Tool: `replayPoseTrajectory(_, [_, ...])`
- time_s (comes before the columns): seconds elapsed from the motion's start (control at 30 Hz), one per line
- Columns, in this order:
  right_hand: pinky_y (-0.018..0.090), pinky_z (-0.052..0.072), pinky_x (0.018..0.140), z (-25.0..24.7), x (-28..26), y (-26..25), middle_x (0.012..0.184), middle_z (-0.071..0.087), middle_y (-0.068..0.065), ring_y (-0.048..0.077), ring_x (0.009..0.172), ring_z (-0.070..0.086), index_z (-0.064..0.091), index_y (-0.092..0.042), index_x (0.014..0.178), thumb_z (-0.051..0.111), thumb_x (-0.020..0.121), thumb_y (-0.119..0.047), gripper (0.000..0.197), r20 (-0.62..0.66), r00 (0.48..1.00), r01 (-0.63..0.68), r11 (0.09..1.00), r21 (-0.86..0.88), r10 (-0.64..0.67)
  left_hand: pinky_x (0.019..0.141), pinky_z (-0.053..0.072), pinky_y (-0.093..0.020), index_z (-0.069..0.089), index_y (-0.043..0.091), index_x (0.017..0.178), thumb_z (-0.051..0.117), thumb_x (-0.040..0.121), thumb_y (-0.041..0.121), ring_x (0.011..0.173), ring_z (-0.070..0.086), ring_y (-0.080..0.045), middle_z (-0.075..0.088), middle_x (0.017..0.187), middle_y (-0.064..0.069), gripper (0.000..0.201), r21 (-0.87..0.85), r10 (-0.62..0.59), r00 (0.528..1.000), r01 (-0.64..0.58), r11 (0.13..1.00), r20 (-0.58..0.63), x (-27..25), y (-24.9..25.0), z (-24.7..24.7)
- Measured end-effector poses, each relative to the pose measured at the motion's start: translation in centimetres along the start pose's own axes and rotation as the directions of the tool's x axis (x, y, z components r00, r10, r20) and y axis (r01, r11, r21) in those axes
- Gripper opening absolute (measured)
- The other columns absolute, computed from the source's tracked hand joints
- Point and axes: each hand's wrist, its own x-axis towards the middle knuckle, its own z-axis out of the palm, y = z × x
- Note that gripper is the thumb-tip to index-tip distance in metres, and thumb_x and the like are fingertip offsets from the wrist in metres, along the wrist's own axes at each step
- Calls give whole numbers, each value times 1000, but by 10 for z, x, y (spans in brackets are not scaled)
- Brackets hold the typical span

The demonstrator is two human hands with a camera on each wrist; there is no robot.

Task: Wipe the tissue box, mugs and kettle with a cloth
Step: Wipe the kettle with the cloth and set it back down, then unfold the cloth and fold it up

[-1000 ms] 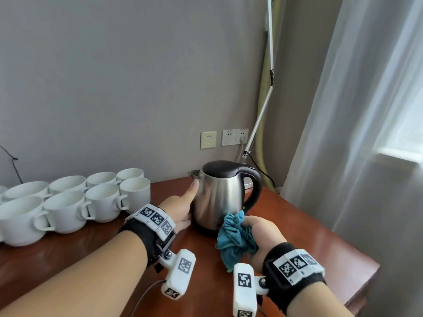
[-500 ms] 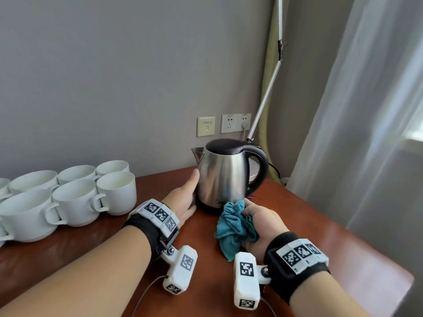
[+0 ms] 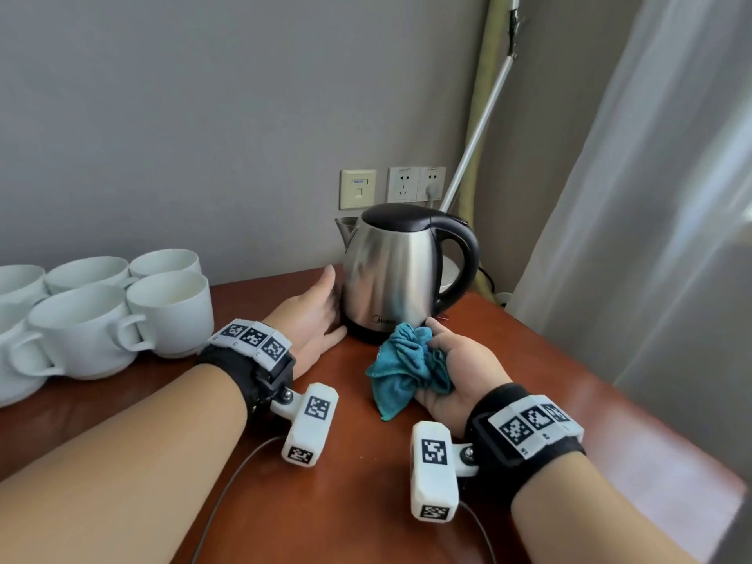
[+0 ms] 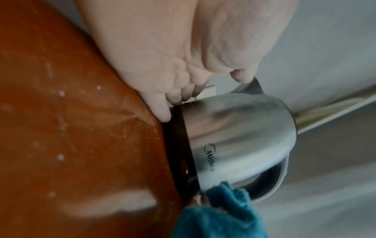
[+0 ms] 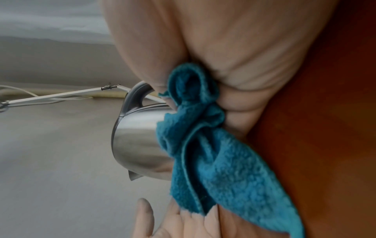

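We see a grey wall (image 3: 203,116) with sockets (image 3: 415,184) and a sheer curtain (image 3: 651,238) behind the reddish wooden counter (image 3: 354,462), where white mugs (image 3: 122,315) cluster at left. The steel kettle (image 3: 390,278), marked "Midea", stands near the back. Our left hand (image 3: 313,315) rests straight fingers (image 4: 160,111) against its side, while our right hand (image 3: 455,372) grips the blue cloth (image 3: 407,368) at its base.

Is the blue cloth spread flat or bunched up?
Bunched up: the blue terry cloth sits crumpled in folds inside the right hand, one corner hanging loose.
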Motion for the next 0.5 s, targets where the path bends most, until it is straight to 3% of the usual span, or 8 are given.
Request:
replayPoseTrajectory(0.17, [51, 62, 88, -3, 3, 5, 118, 74, 22, 38, 102, 75, 67, -16, 133, 46, 101, -9, 39, -67, 997, 30, 1000, -7, -31, 125, 31, -47, 14, 4, 164, 49, 102, 61, 153, 34, -30, 26, 169, -17, 91, -330, -18, 993, -23, 944, -120, 0, -8, -15])
replayPoseTrajectory(0.23, [51, 60, 92, -2, 1, 6, 114, 75, 22, 38, 100, 76, 67, -11, 130, 51, 101, -11, 33, -106, 993, 52, 999, 8, -51, 124, 33, -47, 15, 3, 164, 50, 103, 60, 152, 36, -32, 28, 168, -18, 90, -354, -22, 990, -28, 935, -136, -3, -8, -15])
replayPoseTrajectory(0.37, [51, 61, 90, -2, -11, 11, 109, 76, 22, 39, 95, 77, 68, -9, 125, 53, 100, -11, 29, -167, 979, 116, 993, -2, -115, 124, 32, -48, 16, 1, 163, 51, 102, 58, 153, 34, -34, 26, 168, -21, 91, -361, -21, 992, -25, 932, -123, -23, -16, -10])
replayPoseTrajectory(0.5, [50, 61, 91, 1, -34, 25, 111, 77, 17, 35, 98, 76, 68, -12, 124, 59, 98, -16, 28, -184, 961, 183, 974, -131, -206, 122, 37, -49, 23, -4, 161, 56, 102, 53, 149, 39, -37, 34, 162, -26, 89, -348, -35, 995, 2, 938, -89, -63, -29, -10])
